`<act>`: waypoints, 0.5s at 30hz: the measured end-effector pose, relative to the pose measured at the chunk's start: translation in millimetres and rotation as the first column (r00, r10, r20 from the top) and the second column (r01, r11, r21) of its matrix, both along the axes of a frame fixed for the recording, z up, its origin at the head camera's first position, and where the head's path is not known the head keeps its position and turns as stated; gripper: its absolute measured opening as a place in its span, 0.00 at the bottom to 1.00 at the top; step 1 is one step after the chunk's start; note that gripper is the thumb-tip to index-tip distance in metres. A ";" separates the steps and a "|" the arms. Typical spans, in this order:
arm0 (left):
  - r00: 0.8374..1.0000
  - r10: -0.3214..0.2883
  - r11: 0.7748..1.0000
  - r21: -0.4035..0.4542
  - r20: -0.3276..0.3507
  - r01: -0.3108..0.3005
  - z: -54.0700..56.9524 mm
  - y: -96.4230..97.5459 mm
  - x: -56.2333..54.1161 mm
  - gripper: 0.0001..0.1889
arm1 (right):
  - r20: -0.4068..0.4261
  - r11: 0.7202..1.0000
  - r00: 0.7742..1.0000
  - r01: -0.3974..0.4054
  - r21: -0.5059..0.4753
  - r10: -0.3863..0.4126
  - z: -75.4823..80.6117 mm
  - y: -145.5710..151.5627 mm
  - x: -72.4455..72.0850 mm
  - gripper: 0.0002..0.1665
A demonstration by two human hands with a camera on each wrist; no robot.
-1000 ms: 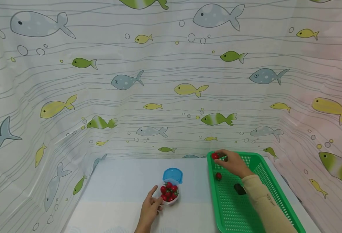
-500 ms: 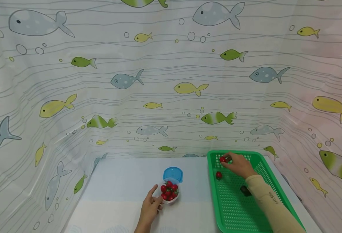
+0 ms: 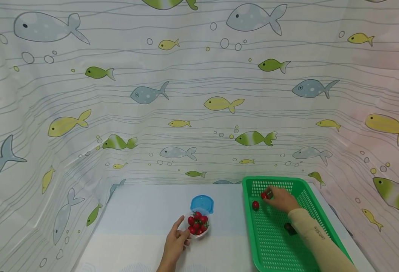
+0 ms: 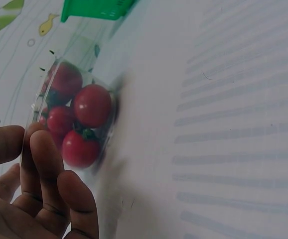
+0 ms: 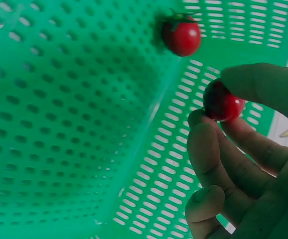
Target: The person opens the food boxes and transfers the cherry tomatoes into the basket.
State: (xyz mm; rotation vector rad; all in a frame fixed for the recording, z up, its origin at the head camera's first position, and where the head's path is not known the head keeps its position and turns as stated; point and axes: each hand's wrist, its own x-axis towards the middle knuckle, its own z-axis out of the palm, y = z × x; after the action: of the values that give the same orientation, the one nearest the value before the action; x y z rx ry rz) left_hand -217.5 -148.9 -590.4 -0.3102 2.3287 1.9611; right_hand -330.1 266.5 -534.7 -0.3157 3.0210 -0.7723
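Right wrist view first: where is the held tomato [image 5: 232, 106]?

Within the green basket [image 3: 250, 234], near its far left corner. The right hand [image 3: 282, 199] has it in a pinching grip, thumb against fingertips.

What could spoil that?

Its skin looks glossy, so too hard a squeeze may shoot it out, and too light a one may let it slip. The loose tomato [image 3: 255, 205] by the basket's left edge is near enough to be knocked and roll.

And beyond the basket?

On the table [image 3: 145, 211], the left hand [image 3: 174, 244] pinches the rim of the clear tub [image 3: 199, 237]. A careless tug could tip it, spilling the heaped tomatoes [image 4: 92, 105] toward the table's near edge.
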 end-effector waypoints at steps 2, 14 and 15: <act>1.000 0.000 1.000 0.001 0.001 0.000 0.4 0.2 -0.1 0.33 | 0.003 1.000 1.000 -0.009 -0.004 0.009 -5.0 0.5 0.1 0.17; 1.000 0.010 1.000 0.002 0.010 -0.010 2.7 0.9 1.2 0.33 | 0.042 0.996 0.999 -0.016 0.083 0.012 -28.7 -5.4 2.8 0.17; 1.000 0.010 1.000 0.004 0.011 -0.010 2.5 1.0 1.4 0.33 | 0.038 0.996 0.999 -0.017 0.086 0.014 -29.6 -5.8 2.9 0.17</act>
State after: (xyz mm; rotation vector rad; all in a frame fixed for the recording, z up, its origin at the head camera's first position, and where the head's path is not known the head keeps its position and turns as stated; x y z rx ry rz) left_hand -216.1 -148.0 -587.9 -0.3322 2.3213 1.9635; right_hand -327.2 260.6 -564.3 -0.3187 3.0019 -0.6370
